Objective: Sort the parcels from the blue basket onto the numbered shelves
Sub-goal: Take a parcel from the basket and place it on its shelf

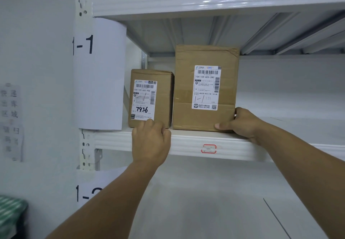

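Wall notice (11, 121), green striped object (11, 213)

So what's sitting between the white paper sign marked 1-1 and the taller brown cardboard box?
In the head view, a shorter brown cardboard box, 7936 handwritten on its label, stands on the white shelf beside the taller brown cardboard box.

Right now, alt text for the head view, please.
Two brown cardboard parcels with shipping labels stand upright side by side on the white shelf beside a 1-1 sign. The right hand grips the lower right corner of the larger parcel; the left hand, fingers curled, is at the base of the smaller parcel, marked 7936.
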